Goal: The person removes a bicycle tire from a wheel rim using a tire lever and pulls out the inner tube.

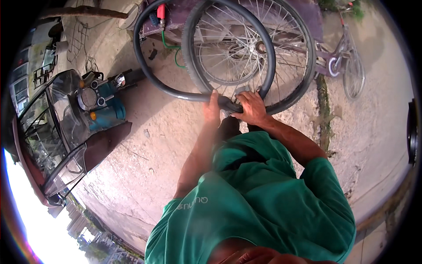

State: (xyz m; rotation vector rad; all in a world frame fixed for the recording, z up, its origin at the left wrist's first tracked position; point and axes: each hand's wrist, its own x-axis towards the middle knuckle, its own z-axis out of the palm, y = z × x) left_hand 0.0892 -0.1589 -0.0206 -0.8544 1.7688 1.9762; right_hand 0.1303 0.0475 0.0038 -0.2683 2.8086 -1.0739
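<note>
A dark grey inner tube (pixel 163 86), round and swollen with air, hangs in a big loop in front of me. Both hands grip its lower side close together. My left hand (pixel 212 107) is closed round the tube, thumb or finger pointing up. Just to the right, my right hand (pixel 253 108) is bent over the tube, its fingers pressed onto it near a folded dark stretch. A small grey piece (pixel 241 89) shows beside the right fingers; I cannot tell what it is. Behind the loop stands a spoked bicycle wheel (pixel 261 47) with a black tyre (pixel 311 66).
A green hose (pixel 178 59) runs down from a red fitting (pixel 161 12) at the upper left. On the left stands a teal three-wheeled vehicle (pixel 103 108) with a windscreen. Another bicycle wheel (pixel 354 75) is at the far right. A mossy crack (pixel 324 114) crosses the ground.
</note>
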